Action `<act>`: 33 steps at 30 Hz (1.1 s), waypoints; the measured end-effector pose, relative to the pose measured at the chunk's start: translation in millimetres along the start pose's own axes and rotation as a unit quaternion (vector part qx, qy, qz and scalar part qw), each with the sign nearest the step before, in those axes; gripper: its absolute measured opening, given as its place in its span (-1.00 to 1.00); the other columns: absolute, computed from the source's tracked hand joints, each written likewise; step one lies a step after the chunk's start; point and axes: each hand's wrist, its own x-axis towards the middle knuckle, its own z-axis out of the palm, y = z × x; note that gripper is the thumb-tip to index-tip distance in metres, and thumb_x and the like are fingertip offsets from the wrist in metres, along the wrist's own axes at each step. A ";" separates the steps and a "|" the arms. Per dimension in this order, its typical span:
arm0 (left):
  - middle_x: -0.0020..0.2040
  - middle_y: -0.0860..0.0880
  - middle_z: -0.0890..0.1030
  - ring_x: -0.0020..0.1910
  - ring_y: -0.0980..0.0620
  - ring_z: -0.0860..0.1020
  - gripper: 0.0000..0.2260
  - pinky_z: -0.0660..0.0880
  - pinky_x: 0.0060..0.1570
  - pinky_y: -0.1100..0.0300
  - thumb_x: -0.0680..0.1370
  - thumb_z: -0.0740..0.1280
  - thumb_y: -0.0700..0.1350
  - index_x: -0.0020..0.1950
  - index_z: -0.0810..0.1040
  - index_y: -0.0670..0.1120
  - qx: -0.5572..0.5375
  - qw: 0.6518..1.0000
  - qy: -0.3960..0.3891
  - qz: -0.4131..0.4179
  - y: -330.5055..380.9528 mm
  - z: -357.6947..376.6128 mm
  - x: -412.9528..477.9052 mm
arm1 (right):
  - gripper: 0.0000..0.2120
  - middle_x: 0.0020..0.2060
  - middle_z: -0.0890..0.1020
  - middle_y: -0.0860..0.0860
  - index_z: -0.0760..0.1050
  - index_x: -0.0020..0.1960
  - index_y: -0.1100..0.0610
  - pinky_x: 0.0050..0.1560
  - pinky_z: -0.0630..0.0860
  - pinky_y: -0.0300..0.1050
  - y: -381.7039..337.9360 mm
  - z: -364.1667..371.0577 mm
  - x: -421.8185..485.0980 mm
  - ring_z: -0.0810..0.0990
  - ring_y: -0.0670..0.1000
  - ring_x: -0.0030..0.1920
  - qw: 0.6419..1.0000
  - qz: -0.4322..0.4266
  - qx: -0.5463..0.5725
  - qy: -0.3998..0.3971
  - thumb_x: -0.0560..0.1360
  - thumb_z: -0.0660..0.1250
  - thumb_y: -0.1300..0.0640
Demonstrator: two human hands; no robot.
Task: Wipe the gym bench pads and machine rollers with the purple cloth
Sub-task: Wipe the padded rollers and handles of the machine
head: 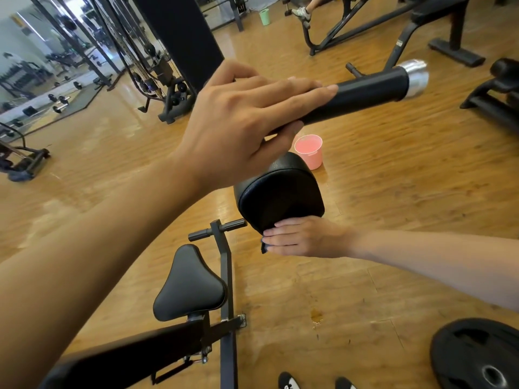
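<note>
My left hand (241, 119) lies over a long black roller handle (365, 92) with a silver end cap, fingers stretched along it and thumb beneath. Below it sits a rounded black pad (280, 192). My right hand (303, 238) presses flat against the pad's lower edge, fingers straight. Only a small dark corner of the purple cloth (264, 247) shows under those fingertips. A black triangular seat pad (189, 284) stands lower left on the machine frame.
A pink bucket (309, 151) stands on the wooden floor behind the pad. A black weight plate (477, 357) lies at bottom right. Cable machines and dumbbells line the left. Another person's foot is on a machine at the top. My shoes show at the bottom edge.
</note>
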 end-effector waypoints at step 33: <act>0.47 0.03 0.54 0.49 -0.02 0.48 -0.64 0.35 0.40 -0.11 0.77 0.13 -0.07 0.56 0.45 -0.01 0.013 0.999 -0.035 -0.007 15.6 -8.4 2.3 | -0.78 0.29 0.64 0.05 0.67 0.18 0.13 0.46 0.40 -0.02 -6.3 24.0 -25.5 0.56 0.05 0.35 0.993 -0.085 -0.078 -0.028 0.67 0.28 0.28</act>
